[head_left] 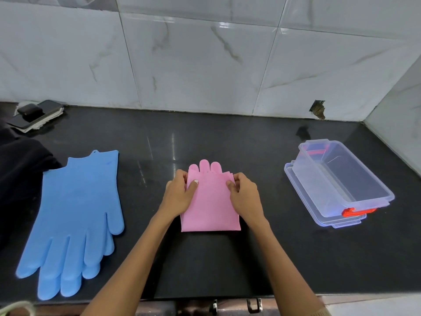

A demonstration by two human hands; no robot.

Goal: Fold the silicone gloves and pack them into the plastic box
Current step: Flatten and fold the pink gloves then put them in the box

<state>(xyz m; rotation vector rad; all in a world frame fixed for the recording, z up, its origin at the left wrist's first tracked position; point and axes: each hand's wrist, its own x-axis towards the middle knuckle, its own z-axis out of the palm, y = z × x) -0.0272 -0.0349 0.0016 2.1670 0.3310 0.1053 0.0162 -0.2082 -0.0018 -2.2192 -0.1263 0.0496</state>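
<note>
Pink silicone gloves (210, 208) lie folded over in the middle of the black counter, fingertips poking out at the far end. My left hand (181, 193) pinches the folded layer at its far left corner. On the far right corner sits my right hand (245, 195), pinching the same way. A pair of blue silicone gloves (75, 215) lies flat and stacked at the left, fingers toward me. The clear plastic box (341, 176) with red clips stands open at the right, resting on its lid, nothing inside.
A phone and a small black case (34, 115) rest on paper at the back left. Dark cloth (18, 169) lies at the left edge. The tiled wall (205, 65) rises behind the counter, and another wall closes the right side.
</note>
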